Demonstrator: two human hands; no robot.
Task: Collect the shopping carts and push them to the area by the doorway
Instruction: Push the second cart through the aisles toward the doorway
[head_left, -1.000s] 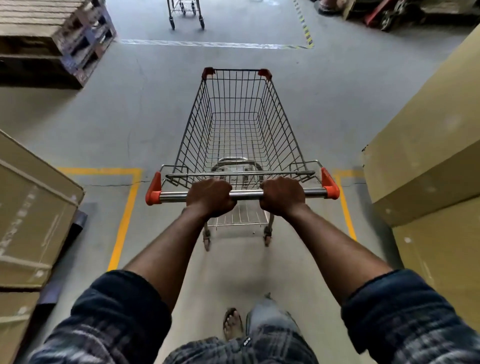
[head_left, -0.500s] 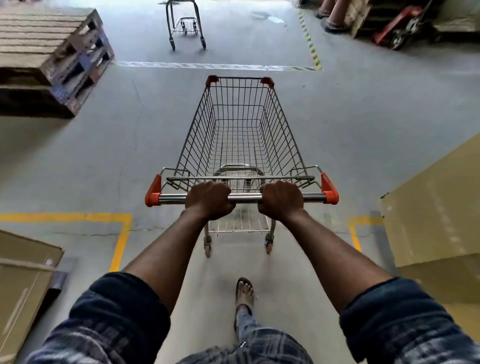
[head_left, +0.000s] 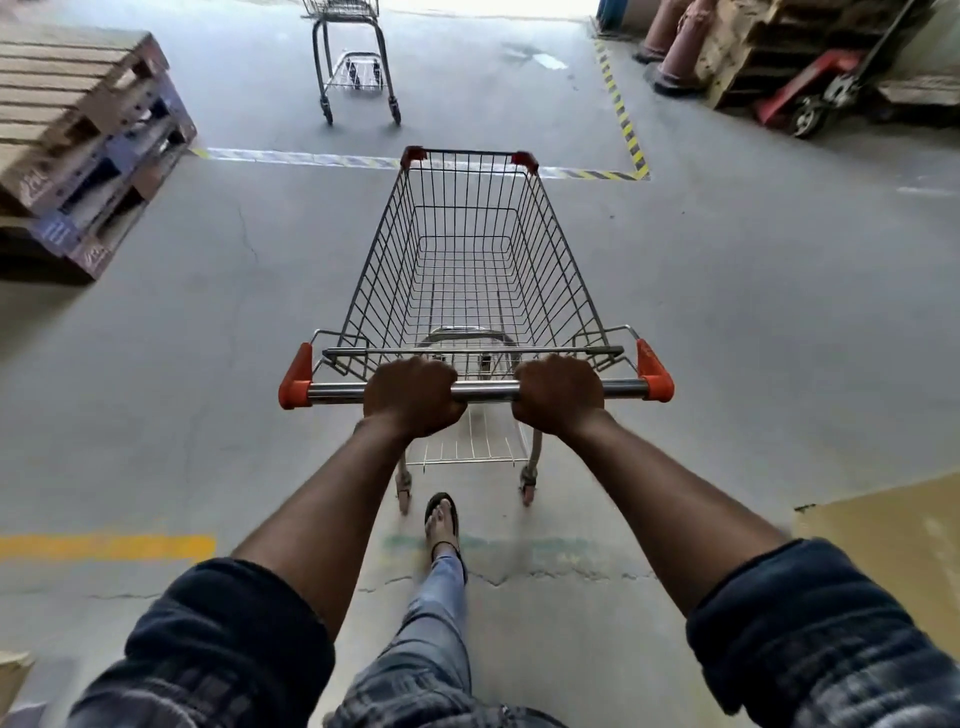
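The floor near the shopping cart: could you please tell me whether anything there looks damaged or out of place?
Yes: a jagged crack runs across the concrete floor just behind the cart, near the person's sandalled foot and along a worn, faded green marking.

Left hand (head_left: 414, 396) and right hand (head_left: 558, 393) both grip the chrome handle bar (head_left: 485, 391) of a wire shopping cart (head_left: 467, 260), basket empty. Second cart (head_left: 353, 67) stands well ahead, past a striped floor line (head_left: 363, 161). Stacked wooden pallets (head_left: 78, 135) far left. Red pallet jack (head_left: 815, 98) far right. Sandalled foot (head_left: 442, 522) just behind the cart's rear wheels.
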